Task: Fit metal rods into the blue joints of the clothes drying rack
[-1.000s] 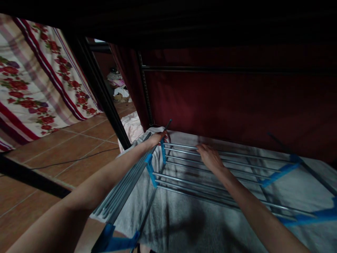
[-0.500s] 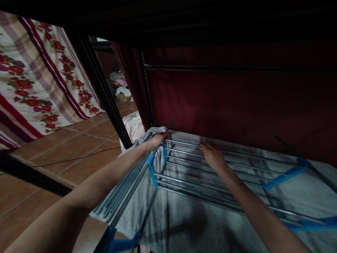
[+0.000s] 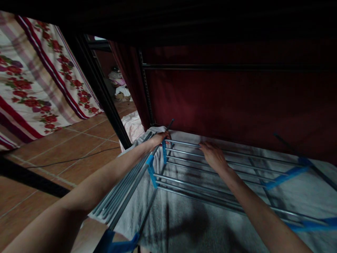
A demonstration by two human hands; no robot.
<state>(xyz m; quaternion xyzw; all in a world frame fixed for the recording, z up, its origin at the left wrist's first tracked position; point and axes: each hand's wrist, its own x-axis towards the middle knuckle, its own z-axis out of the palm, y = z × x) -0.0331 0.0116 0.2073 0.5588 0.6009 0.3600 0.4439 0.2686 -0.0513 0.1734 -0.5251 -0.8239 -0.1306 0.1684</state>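
Silvery metal-rod rack (image 3: 184, 183) with blue plastic brackets (image 3: 152, 172), rods lengthwise across a grey cloth (image 3: 184, 228).

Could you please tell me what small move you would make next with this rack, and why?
I would probably nudge the far-left blue bracket slightly along the pole with the left hand while the right hand steadies the far rail: the left grasps the pole beside that bracket, and the right rests on the rail running from it.
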